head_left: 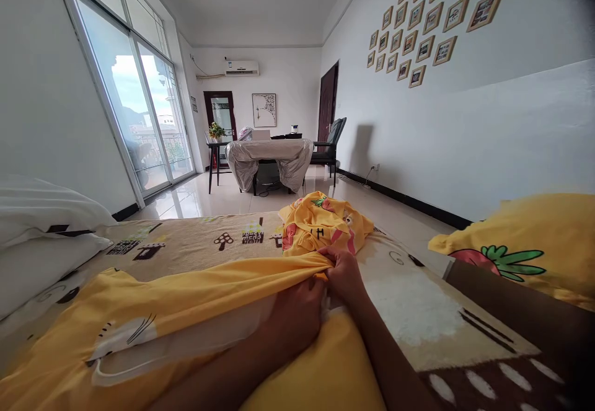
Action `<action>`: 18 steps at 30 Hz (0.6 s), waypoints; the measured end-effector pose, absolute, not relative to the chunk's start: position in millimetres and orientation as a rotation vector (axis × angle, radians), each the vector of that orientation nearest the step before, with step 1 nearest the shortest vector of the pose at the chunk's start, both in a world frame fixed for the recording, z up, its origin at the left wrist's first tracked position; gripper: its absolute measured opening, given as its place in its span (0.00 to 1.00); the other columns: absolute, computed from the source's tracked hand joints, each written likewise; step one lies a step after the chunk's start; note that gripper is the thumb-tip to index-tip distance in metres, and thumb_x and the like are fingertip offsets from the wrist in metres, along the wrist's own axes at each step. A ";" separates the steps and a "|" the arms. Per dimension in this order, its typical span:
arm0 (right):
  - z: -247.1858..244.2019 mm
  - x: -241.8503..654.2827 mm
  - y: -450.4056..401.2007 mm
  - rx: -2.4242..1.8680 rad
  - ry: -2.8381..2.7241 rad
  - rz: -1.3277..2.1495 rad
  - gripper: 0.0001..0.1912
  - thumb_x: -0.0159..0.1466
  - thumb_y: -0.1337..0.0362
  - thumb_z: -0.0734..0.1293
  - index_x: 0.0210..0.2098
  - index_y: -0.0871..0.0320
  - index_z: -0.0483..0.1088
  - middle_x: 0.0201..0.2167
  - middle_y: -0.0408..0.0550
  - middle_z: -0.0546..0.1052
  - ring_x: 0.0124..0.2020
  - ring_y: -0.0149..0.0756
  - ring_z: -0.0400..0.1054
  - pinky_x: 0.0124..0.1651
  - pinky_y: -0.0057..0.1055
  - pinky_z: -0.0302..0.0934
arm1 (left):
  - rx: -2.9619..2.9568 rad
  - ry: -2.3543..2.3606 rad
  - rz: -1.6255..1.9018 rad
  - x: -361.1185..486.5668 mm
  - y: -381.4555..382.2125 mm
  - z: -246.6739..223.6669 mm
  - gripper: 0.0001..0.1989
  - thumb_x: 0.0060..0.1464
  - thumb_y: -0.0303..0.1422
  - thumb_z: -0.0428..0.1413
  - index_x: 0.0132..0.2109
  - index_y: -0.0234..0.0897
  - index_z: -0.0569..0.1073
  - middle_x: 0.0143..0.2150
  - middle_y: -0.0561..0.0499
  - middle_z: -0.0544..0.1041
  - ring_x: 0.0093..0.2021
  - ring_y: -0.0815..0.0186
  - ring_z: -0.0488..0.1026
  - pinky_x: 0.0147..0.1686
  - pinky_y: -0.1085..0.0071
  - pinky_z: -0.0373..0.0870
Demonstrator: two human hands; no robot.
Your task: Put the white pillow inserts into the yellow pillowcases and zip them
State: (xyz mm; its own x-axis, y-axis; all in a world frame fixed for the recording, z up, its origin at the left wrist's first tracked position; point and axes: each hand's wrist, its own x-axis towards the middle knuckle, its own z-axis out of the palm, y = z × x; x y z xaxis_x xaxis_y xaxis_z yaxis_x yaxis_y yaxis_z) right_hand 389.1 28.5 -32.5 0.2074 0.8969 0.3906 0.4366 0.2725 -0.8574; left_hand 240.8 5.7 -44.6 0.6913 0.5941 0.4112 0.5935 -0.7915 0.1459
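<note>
A beige blanket, printed with dark houses and a mushroom, spreads across the foreground. Beyond its left side stands a sliding glass door. Past its far edge is a tabletop draped in a wrinkled, greyish sheet, and past its far right corner, a black armchair.

The yellow fabric cover lies over the blanket's left and near part, stretched taut toward the blanket's middle and bearing a white, whiskered print. More yellow fabric fills the blanket's near edge; whether it belongs to the same piece cannot be told. White pillows are piled on the blanket's left end. A yellow printed cloth with green leaves sits beside the blanket's right side, and a crumpled yellow bundle rests on the blanket's far edge.

Over the blanket's middle, the person's hands meet. The left hand is clenched on the cover's gathered edge; the right hand, just beside it, grasps the pulled fold, fingers curled.
</note>
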 end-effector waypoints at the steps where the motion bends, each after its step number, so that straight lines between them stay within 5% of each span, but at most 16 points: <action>1: -32.2 389.4 28.1 -1.355 -1.414 0.489 0.24 0.38 0.71 0.56 0.31 0.62 0.75 0.29 0.49 0.80 0.32 0.40 0.74 0.35 0.29 0.65 | 2.905 1.024 0.709 240.8 4.9 -44.2 0.15 0.52 0.21 0.45 0.46 0.34 0.68 0.47 0.44 0.73 0.48 0.58 0.70 0.51 0.60 0.69; 6: -29.9 389.5 25.3 -1.389 -1.435 0.397 0.23 0.38 0.70 0.56 0.31 0.61 0.76 0.30 0.49 0.80 0.33 0.40 0.73 0.36 0.28 0.64 | 2.988 1.044 0.740 239.9 2.4 -44.0 0.15 0.51 0.20 0.44 0.44 0.34 0.68 0.44 0.45 0.74 0.43 0.58 0.71 0.45 0.60 0.72; 18: -35.1 390.6 29.0 -1.250 -1.447 0.529 0.23 0.38 0.71 0.57 0.31 0.60 0.76 0.29 0.46 0.79 0.33 0.38 0.72 0.37 0.28 0.65 | 2.936 0.975 0.710 239.7 7.4 -49.1 0.17 0.54 0.22 0.45 0.50 0.35 0.67 0.52 0.43 0.72 0.51 0.57 0.69 0.52 0.59 0.68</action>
State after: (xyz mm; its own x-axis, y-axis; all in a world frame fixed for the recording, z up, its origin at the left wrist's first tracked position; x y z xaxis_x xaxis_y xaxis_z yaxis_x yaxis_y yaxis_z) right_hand 390.6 29.0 -35.1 0.1550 0.8881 0.4327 0.4000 0.3441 -0.8495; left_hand 239.7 7.4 -49.1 0.7111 0.5608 0.4240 0.5756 -0.8107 0.1069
